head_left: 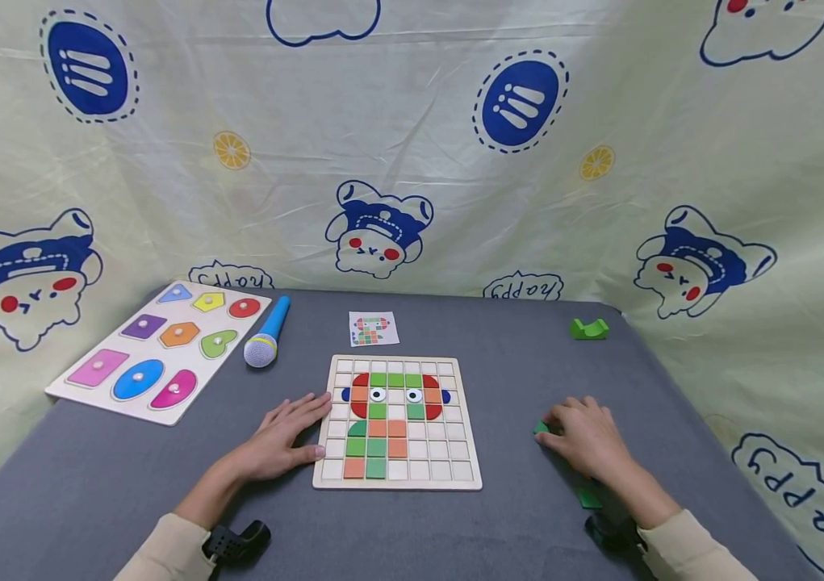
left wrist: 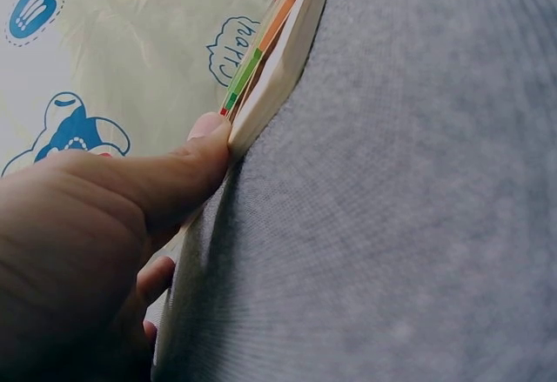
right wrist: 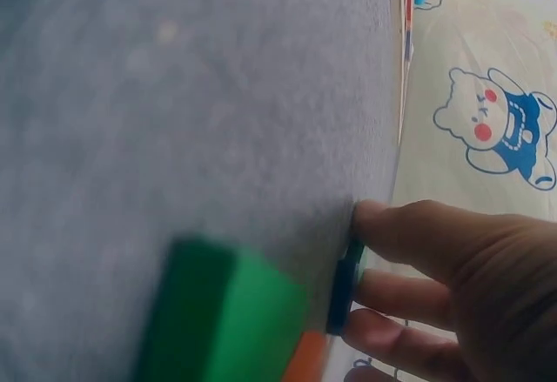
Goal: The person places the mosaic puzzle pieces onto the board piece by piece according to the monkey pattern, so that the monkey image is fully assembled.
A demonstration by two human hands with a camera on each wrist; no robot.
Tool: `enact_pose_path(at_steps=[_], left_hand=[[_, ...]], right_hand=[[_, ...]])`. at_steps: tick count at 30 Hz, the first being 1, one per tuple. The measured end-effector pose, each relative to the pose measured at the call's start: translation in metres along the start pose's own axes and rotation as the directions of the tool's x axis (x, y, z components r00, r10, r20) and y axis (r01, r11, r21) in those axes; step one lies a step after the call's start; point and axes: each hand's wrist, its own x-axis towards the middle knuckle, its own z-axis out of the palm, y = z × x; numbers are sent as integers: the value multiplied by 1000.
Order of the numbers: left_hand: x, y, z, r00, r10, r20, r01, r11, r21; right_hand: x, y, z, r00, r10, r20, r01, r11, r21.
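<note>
A white gridded board [head_left: 441, 472] lies mid-table, with red, green, orange, blue and eye-printed tiles set in a figure. My left hand [head_left: 284, 436] touches its left edge with fingers extended; in the left wrist view the thumb [left wrist: 204, 151] rests against the board's rim [left wrist: 270, 86]. Right of the board, my right hand [head_left: 586, 436] pinches a small green tile [head_left: 541, 428] at the table surface. In the right wrist view a dark blue piece [right wrist: 343, 297] shows beside those fingers. Nearer the wrist lies another green piece [head_left: 589, 498], blurred and large in the right wrist view.
A picture card [head_left: 374, 328] lies behind the board. At the left are a shape puzzle board [head_left: 117, 332] and a blue toy microphone [head_left: 268, 332]. A green curved block [head_left: 589, 329] sits at the back right. An orange piece [right wrist: 305, 358] shows low in the right wrist view.
</note>
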Motion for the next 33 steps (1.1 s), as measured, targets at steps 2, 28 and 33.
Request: enact_pose_path(at_steps=[2, 28, 33], left_hand=[[0, 0, 0, 1000, 4, -3, -4, 1000, 4], [1, 0, 0, 1000, -12, -2, 12, 1000, 1], [0, 1, 0, 1000, -19, 9, 19, 1000, -2]], right_hand=[[-1, -2, 1, 999, -25, -26, 25, 1000, -2], [8, -112, 10, 928, -352, -123, 358, 933, 28], [12, -131, 16, 907, -403, -120, 409, 912, 31]])
